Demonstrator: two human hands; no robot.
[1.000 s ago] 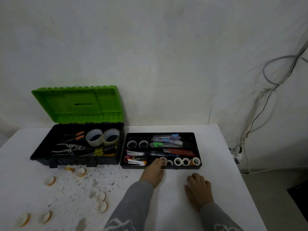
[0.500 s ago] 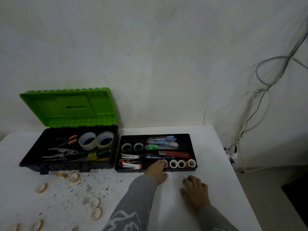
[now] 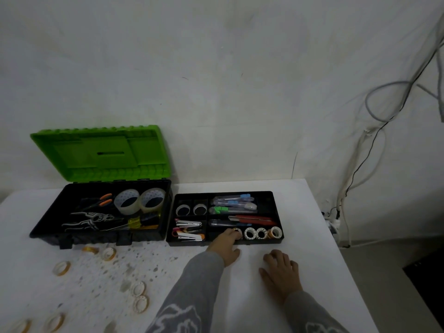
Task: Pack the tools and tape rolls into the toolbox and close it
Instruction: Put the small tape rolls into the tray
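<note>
Left hand fingertips pinching small tape roll in black tray, right hand flat, empty

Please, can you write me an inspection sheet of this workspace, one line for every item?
Surface: white table, speckled with stains at front left.
Job's things: toolbox open, green lid up, pliers, screwdriver and two big tape rolls inside; black tray beside it holds cutters, staplers, small rolls.
Clutter: small tape rolls loose on the table.
Grips: left hand places a small roll in the tray's front row; right hand flat on the table, empty.
Cables: cables hang down the wall at right.
Surroundings: bare white wall.
</note>
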